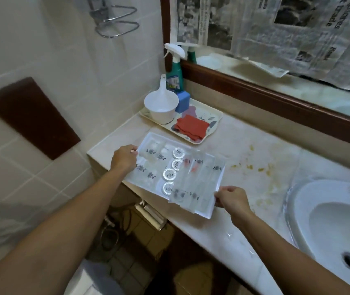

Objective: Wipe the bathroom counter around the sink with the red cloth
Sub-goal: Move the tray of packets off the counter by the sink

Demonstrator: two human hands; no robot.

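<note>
While both of my hands grip the clear rectangular plastic tray [176,173] of small toiletry packets, one at each end, the folded red cloth [191,127] lies untouched on the cream patterned serving tray [216,116] just behind it. My left hand [124,159] has its fingers curled over the clear tray's far-left edge; my right hand [231,200] pinches its near-right corner. That clear tray sits on the pale marble worktop [255,145], left of the white oval sink [329,226], with yellowish stains [248,167] between them. Beside the cloth on the cream tray stand a white plastic scoop [161,107], a blue sponge block [183,101] and a green spray bottle [175,69].
</note>
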